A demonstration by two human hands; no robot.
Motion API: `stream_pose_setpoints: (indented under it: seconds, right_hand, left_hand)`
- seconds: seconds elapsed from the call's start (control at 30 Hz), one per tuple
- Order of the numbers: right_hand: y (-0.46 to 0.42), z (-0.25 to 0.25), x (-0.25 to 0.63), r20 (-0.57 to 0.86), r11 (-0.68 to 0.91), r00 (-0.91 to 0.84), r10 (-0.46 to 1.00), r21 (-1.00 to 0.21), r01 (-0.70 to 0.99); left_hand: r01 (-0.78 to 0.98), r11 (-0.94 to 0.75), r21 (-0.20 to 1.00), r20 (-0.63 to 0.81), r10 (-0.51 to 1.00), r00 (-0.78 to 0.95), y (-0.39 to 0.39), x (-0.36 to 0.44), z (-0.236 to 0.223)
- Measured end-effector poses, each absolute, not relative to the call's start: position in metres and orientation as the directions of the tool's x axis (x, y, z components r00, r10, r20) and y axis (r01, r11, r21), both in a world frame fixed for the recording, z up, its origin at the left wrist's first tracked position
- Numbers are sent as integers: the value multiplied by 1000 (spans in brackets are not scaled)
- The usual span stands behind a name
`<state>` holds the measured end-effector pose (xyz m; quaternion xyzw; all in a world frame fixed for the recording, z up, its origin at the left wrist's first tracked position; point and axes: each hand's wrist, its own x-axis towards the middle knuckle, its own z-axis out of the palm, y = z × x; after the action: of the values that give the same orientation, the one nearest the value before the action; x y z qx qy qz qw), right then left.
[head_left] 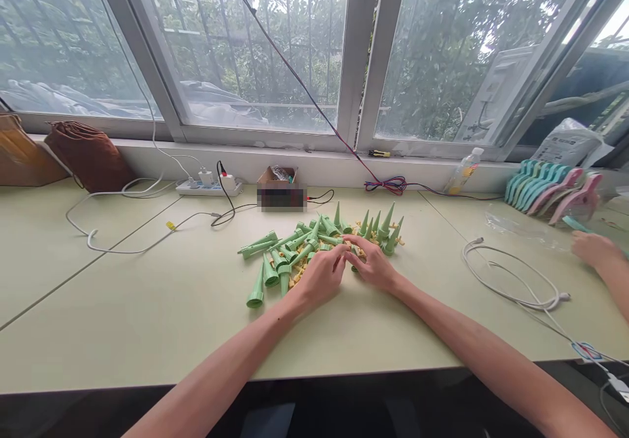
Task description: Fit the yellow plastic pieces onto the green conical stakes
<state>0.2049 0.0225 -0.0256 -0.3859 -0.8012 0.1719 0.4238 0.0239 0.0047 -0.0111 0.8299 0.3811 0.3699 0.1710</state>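
Note:
Near the middle of the table, my left hand (322,275) and my right hand (374,264) meet fingertip to fingertip, both with fingers closed in. Whatever lies between them is hidden or too small to name. Left of and behind my left hand is a loose heap of hollow green plastic spikes (270,273), many on their sides. Small yellow plastic pieces (296,275) are mixed in among them, partly covered by my left hand. Beyond my right hand, several green spikes (386,220) stand point up, some with yellow pieces at their bases.
A power strip (209,186), small cardboard box (278,177), bundled wire (388,184) and bottle (464,171) line the back. At right lie a coiled white cable (511,294) and coloured plastic clips (543,186); another person's hand (597,249) holds a teal piece there.

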Motion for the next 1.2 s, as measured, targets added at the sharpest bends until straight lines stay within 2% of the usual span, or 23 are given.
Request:
stream_pose_setpoints:
  seconds: [0.23, 0.67, 1.2]
  right_hand:
    - [23, -19, 216, 609, 677, -335, 719, -504, 537]
    - [20, -22, 219, 394, 546, -377, 838, -615, 569]
    - [25, -26, 217, 360, 517, -381, 852, -701, 492]
  left_hand:
    - [517, -623, 587, 458, 782, 423, 3, 23, -8]
    - [508, -612, 606, 442, 790, 424, 2, 23, -9]
    - [494, -634, 595, 470, 773, 427, 3, 24, -11]
